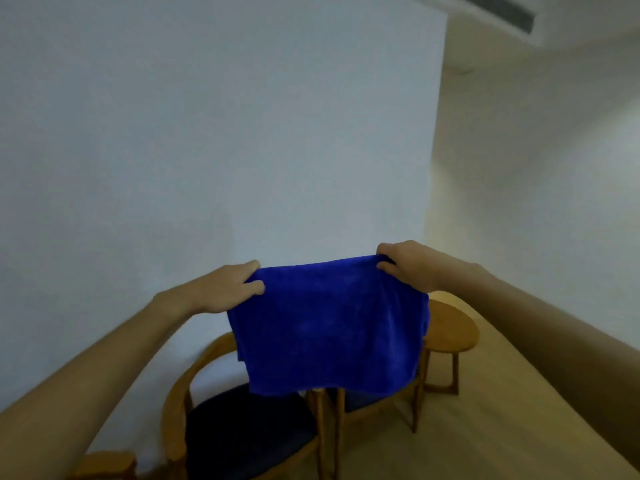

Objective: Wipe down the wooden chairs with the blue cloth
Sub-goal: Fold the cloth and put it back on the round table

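I hold the blue cloth (329,323) spread out in the air in front of me. My left hand (225,285) pinches its upper left corner and my right hand (408,268) grips its upper right corner. The cloth hangs down over my view of the chairs. Below it stands a wooden chair (183,393) with a curved back and a dark seat cushion. A second wooden chair (415,400) stands just right of it, mostly hidden behind the cloth.
A small round wooden side table (453,327) stands at the right beyond the chairs. A white wall (207,133) runs behind the chairs. Light wood floor (502,427) stretches to the right. Another wooden piece (104,464) shows at the bottom left corner.
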Available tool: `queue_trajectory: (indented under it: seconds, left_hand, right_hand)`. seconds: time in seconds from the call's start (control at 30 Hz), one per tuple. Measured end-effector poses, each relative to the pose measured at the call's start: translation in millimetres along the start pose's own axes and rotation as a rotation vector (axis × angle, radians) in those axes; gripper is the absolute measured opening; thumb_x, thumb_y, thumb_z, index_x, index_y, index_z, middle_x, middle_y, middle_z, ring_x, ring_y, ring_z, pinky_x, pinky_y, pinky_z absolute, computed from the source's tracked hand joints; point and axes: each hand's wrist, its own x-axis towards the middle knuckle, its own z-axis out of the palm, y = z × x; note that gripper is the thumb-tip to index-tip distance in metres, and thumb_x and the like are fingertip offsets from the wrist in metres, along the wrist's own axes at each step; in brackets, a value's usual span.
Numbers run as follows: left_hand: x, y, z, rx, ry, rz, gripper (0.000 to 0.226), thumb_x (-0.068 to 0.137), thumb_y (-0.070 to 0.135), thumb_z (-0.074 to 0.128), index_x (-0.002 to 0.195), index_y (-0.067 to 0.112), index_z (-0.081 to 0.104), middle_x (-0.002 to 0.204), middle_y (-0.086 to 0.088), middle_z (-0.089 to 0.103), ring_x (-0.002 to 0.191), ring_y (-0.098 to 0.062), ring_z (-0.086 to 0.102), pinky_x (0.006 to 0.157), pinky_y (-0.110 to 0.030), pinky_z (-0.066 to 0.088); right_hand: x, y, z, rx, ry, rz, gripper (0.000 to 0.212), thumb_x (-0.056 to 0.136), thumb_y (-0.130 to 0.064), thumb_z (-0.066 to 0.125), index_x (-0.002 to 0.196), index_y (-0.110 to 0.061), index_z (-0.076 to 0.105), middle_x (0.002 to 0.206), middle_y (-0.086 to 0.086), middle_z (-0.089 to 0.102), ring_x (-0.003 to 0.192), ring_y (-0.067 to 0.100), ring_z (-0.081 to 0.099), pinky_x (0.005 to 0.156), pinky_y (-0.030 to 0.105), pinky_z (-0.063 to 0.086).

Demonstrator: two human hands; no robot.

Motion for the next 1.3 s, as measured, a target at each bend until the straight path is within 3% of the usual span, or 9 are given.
queue_trajectory:
  seconds: [0.07, 0.27, 0.53, 0.73, 0.9, 1.1, 1.2, 1.3]
  left_hand:
    - [23.6, 27.8, 12.4, 0.032, -0.020, 0.101, 0.025, 0.101, 0.037, 0.041, 0.083, 0.020, 0.046, 0.080, 0.003, 0.059, 0.070, -0.011, 0.053, 0.070, -0.032, 0.044]
    - [90.9, 98.4, 32.1, 0.299, 0.013, 0.327, 0.018, 0.097, 0.033, 0.052, 0.083, 0.024, 0.058, 0.082, 0.009, 0.057, 0.076, -0.007, 0.054, 0.071, -0.028, 0.046]
    - [177.0, 182.7, 49.2, 0.312, 0.134, 0.375, 0.016, 0.093, 0.029, 0.060, 0.079, 0.031, 0.067, 0.070, 0.017, 0.063, 0.068, -0.003, 0.058, 0.063, -0.024, 0.048]
    - [243.9, 244.3, 64.4, 0.340, 0.135, 0.424, 0.015, 0.098, 0.022, 0.051, 0.094, 0.023, 0.065, 0.087, 0.010, 0.064, 0.080, -0.008, 0.057, 0.074, -0.032, 0.048]
    - [301.3, 286.7, 96.3, 0.293, 0.123, 0.425, 0.016, 0.101, 0.023, 0.043, 0.093, 0.023, 0.057, 0.083, 0.006, 0.063, 0.076, -0.013, 0.059, 0.071, -0.035, 0.050]
    - [383.7, 326.4, 153.8, 0.235, 0.055, 0.474, 0.017, 0.102, 0.025, 0.041, 0.094, 0.025, 0.055, 0.084, 0.009, 0.063, 0.076, -0.009, 0.060, 0.071, -0.033, 0.052]
    - [430.7, 340.0, 182.0, 0.169, 0.031, 0.492, 0.017, 0.102, 0.023, 0.042, 0.095, 0.023, 0.058, 0.086, 0.006, 0.065, 0.078, -0.011, 0.061, 0.072, -0.033, 0.052]
    - [477.6, 353.2, 207.4, 0.017, 0.026, 0.484, 0.018, 0.099, 0.021, 0.048, 0.090, 0.027, 0.062, 0.083, 0.009, 0.066, 0.078, -0.010, 0.062, 0.067, -0.024, 0.048]
  right_hand:
    - [-16.8, 29.0, -6.9, -0.020, 0.024, 0.046, 0.019, 0.105, -0.034, 0.033, 0.106, -0.024, 0.048, 0.095, -0.002, 0.057, 0.081, 0.012, 0.055, 0.071, 0.029, 0.042]
    - [-66.2, 118.6, -30.9, -0.073, 0.057, 0.072, 0.023, 0.105, -0.038, 0.034, 0.112, -0.027, 0.053, 0.106, -0.004, 0.062, 0.092, 0.013, 0.058, 0.088, 0.036, 0.050]
    - [-104.3, 228.2, -53.3, -0.143, 0.126, 0.069, 0.028, 0.104, -0.040, 0.036, 0.117, -0.026, 0.056, 0.109, -0.003, 0.066, 0.096, 0.014, 0.060, 0.088, 0.036, 0.051]
    - [-122.6, 307.5, -73.1, 0.101, 0.155, 0.180, 0.020, 0.099, -0.030, 0.053, 0.117, -0.029, 0.062, 0.102, -0.012, 0.065, 0.090, 0.006, 0.061, 0.073, 0.018, 0.049]
    - [-137.4, 371.4, -74.6, 0.104, 0.018, 0.276, 0.034, 0.093, -0.010, 0.053, 0.119, -0.030, 0.063, 0.109, -0.012, 0.064, 0.098, 0.007, 0.060, 0.087, 0.029, 0.053]
    - [-131.8, 450.8, -45.7, 0.001, 0.028, 0.446, 0.033, 0.093, -0.007, 0.039, 0.114, -0.025, 0.057, 0.106, -0.003, 0.062, 0.093, 0.016, 0.059, 0.083, 0.035, 0.053]
    - [-121.0, 494.5, -23.6, 0.028, 0.022, 0.516, 0.024, 0.095, -0.010, 0.034, 0.105, -0.026, 0.050, 0.096, -0.003, 0.060, 0.084, 0.014, 0.059, 0.071, 0.031, 0.050]
    - [-111.1, 540.0, -5.0, 0.089, 0.046, 0.570, 0.015, 0.097, -0.016, 0.035, 0.098, -0.025, 0.047, 0.088, -0.004, 0.058, 0.078, 0.014, 0.057, 0.062, 0.027, 0.042]
